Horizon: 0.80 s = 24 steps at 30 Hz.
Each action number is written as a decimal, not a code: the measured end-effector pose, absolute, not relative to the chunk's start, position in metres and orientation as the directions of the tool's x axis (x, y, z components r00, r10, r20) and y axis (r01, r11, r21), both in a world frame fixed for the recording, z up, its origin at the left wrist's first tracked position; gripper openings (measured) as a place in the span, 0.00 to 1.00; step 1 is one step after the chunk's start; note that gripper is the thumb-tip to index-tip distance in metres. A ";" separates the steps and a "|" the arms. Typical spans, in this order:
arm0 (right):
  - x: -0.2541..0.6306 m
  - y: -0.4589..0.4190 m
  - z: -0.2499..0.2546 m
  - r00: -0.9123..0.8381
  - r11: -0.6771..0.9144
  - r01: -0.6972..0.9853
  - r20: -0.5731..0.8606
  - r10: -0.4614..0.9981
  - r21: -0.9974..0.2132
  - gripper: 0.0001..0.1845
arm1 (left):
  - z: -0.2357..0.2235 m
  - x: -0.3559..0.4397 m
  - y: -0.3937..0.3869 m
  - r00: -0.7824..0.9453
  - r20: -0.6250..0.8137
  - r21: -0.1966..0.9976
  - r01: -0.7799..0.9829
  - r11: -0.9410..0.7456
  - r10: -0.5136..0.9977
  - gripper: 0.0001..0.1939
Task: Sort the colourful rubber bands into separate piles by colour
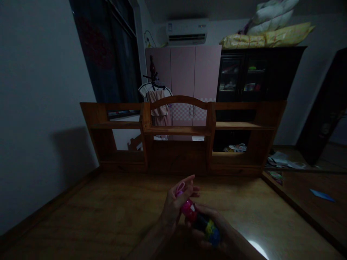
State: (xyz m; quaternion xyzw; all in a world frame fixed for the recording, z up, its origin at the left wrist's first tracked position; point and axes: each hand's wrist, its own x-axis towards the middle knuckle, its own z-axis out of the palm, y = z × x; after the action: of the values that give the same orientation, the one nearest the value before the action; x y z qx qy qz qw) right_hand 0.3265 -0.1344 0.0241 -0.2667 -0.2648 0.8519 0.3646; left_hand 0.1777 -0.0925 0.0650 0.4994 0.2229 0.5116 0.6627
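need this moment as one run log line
left hand: at pink end of multicoloured cylinder | right hand: around blue end | cylinder: tilted | below: wooden surface | behind: wooden shelf

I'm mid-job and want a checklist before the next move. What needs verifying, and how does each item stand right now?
1. Right hand wrapped around the dark-and-blue end of the colourful item: ok.
2. Left hand at the item's pink end: ok.
3. Left fingers gripping firmly: cannot tell; at least one is extended.
4. Item apart from the wooden shelf unit: ok.
5. Light enough for fine detail: not ok; the scene is dim.
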 end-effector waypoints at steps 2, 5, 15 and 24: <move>0.326 -0.136 0.022 -0.608 -0.608 -0.502 -0.250 0.754 -0.615 0.23 | 0.068 0.177 -0.094 0.396 0.239 0.885 -0.464 -0.031 0.887 0.25; 0.322 -0.137 0.023 -0.598 -0.589 -0.522 -0.227 0.768 -0.617 0.22 | 0.063 0.177 -0.089 0.441 0.269 0.874 -0.485 -0.025 0.856 0.27; 0.366 -0.110 0.048 0.076 -0.011 0.105 -0.003 0.997 -0.994 0.25 | 0.008 0.174 -0.027 0.496 0.076 0.636 -0.692 0.341 0.865 0.28; 0.416 -0.138 0.030 0.333 -0.130 0.844 0.318 0.888 -0.520 0.22 | -0.012 0.176 -0.019 0.505 -0.088 0.693 -0.588 0.417 0.859 0.25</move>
State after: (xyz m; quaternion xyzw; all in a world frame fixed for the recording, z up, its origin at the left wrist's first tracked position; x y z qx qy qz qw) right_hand 0.4160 -0.1379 0.0300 -0.7510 -0.5766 0.0339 0.3200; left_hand 0.1756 -0.0185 -0.0124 0.3048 0.2217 0.4455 0.8121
